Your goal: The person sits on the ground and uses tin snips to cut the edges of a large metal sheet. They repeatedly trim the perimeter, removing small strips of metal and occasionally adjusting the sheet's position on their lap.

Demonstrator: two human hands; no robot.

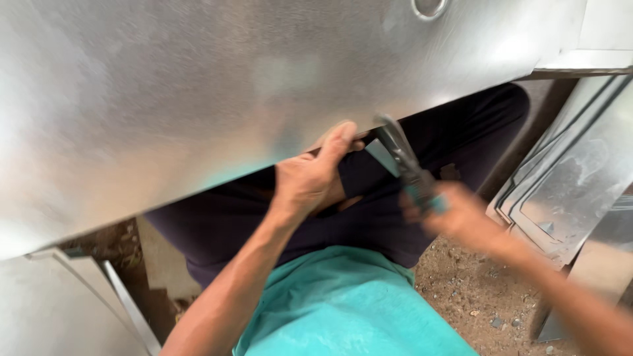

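A large shiny metal sheet [198,86] fills the upper part of the view and lies across my lap. My left hand [310,175] grips its lower edge, thumb on top and fingers under it. My right hand [455,214] is closed on the teal handles of a pair of pliers [405,161]. The dark jaws of the pliers reach up to the sheet's edge just right of my left thumb. The right hand is blurred by motion.
I sit in dark trousers [264,217] and a teal shirt [343,303]. Stacked metal sheets [573,178] lean at the right. Another metal piece [72,303] lies at the lower left. Bare gravelly ground [475,296] shows at the lower right.
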